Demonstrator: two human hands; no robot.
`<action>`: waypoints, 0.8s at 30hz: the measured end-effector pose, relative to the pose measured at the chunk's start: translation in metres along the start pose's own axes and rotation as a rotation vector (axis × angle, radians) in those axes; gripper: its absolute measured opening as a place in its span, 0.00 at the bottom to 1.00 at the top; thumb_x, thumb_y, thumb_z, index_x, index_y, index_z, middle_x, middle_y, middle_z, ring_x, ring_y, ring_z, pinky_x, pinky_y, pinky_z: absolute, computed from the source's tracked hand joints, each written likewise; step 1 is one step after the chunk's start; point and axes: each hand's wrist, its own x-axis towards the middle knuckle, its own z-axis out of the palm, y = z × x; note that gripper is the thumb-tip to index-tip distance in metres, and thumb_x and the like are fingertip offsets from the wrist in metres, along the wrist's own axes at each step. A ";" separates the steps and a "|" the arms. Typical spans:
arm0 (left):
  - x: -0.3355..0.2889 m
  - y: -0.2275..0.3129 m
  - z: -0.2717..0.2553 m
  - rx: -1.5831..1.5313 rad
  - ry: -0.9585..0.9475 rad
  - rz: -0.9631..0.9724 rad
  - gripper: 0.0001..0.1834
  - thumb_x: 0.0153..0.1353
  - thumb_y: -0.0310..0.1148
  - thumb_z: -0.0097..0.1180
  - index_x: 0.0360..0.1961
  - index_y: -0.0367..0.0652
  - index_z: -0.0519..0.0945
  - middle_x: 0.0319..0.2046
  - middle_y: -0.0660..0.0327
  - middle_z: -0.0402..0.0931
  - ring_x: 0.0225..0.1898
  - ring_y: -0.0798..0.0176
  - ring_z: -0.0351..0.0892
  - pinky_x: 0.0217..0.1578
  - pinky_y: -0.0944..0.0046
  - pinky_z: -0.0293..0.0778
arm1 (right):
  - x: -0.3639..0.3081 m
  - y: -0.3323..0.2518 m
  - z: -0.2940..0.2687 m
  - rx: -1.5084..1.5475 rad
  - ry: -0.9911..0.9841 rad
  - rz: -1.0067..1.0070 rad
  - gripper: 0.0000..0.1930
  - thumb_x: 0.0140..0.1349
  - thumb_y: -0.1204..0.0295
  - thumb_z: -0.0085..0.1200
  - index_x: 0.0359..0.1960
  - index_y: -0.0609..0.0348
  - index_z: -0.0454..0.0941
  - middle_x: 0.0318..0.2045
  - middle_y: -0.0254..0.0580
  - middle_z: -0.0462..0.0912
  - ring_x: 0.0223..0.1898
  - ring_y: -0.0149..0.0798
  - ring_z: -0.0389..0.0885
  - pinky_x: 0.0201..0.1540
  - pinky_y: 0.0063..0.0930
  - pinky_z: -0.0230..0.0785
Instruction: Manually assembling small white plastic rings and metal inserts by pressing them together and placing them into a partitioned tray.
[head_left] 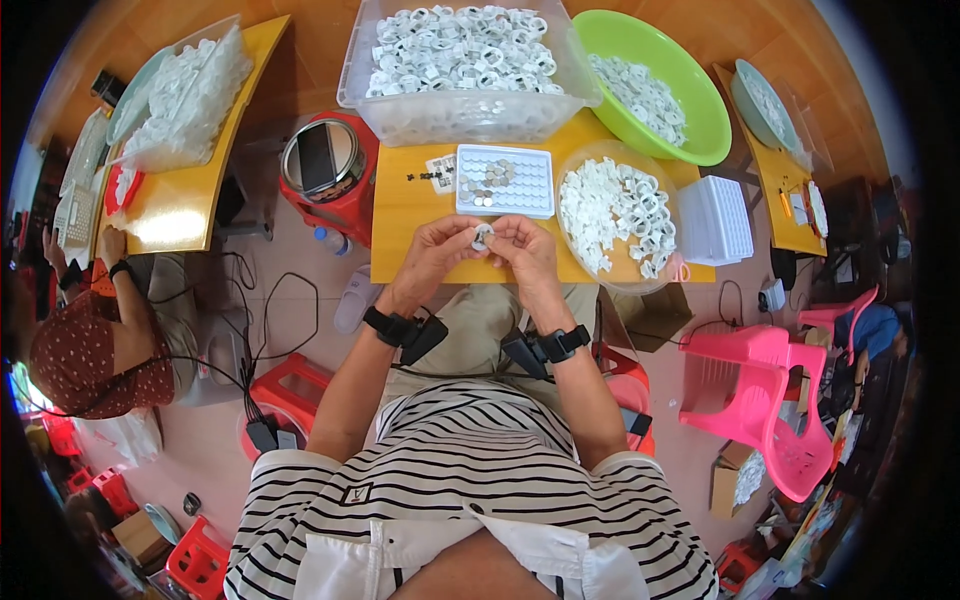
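Note:
Both hands meet just over the near edge of the yellow table, around a small round white plastic piece [481, 237] with a darker centre. My left hand [440, 252] pinches it from the left between thumb and fingers. From the right, my right hand [527, 254] closes its fingertips on its other side; whether a smaller part is also in them I cannot make out. Just beyond the fingers lies a white dimpled tray [535, 180] with several loose silver discs [498, 174], like button cells. Right of it, a clear round dish [625, 287] holds white plastic pieces and rings.
A clear bin [470, 118] of white rings and a green basin [715, 140] stand at the back. Stacked white trays [717, 220] sit at the right. A tin with a phone [317, 157] rests on a red stool. Another person [95, 340] sits at the left table.

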 end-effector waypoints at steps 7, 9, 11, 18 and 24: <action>-0.002 -0.003 0.002 0.071 0.025 0.036 0.10 0.62 0.29 0.49 0.42 0.38 0.76 0.36 0.63 0.76 0.37 0.71 0.75 0.40 0.70 0.73 | -0.005 -0.002 0.006 -0.005 0.025 -0.007 0.04 0.53 0.78 0.54 0.31 0.62 0.75 0.23 0.31 0.77 0.20 0.21 0.68 0.23 0.12 0.57; -0.002 -0.001 0.003 0.084 0.032 0.035 0.10 0.62 0.29 0.48 0.42 0.38 0.76 0.36 0.63 0.76 0.37 0.72 0.74 0.40 0.71 0.73 | -0.005 -0.002 0.004 -0.010 0.010 0.005 0.04 0.53 0.78 0.55 0.31 0.62 0.75 0.22 0.31 0.77 0.20 0.20 0.69 0.21 0.12 0.56; 0.000 0.002 0.003 0.100 0.003 -0.002 0.09 0.62 0.29 0.49 0.42 0.38 0.76 0.35 0.63 0.76 0.36 0.72 0.75 0.39 0.72 0.73 | -0.005 -0.002 0.001 -0.019 -0.004 0.014 0.04 0.53 0.78 0.56 0.30 0.61 0.75 0.21 0.30 0.77 0.20 0.19 0.69 0.20 0.12 0.55; 0.001 0.004 -0.003 0.114 -0.067 -0.041 0.09 0.61 0.29 0.49 0.41 0.38 0.76 0.35 0.62 0.77 0.36 0.71 0.76 0.37 0.72 0.73 | -0.003 0.004 -0.002 -0.043 -0.047 0.006 0.02 0.54 0.78 0.54 0.29 0.61 0.74 0.19 0.29 0.75 0.19 0.19 0.68 0.19 0.12 0.56; 0.000 -0.002 0.002 0.144 -0.036 0.001 0.08 0.62 0.29 0.49 0.40 0.37 0.75 0.36 0.62 0.76 0.36 0.72 0.75 0.38 0.72 0.73 | -0.005 0.011 0.002 -0.050 0.012 -0.076 0.03 0.55 0.78 0.53 0.30 0.62 0.73 0.21 0.31 0.75 0.21 0.21 0.71 0.22 0.14 0.64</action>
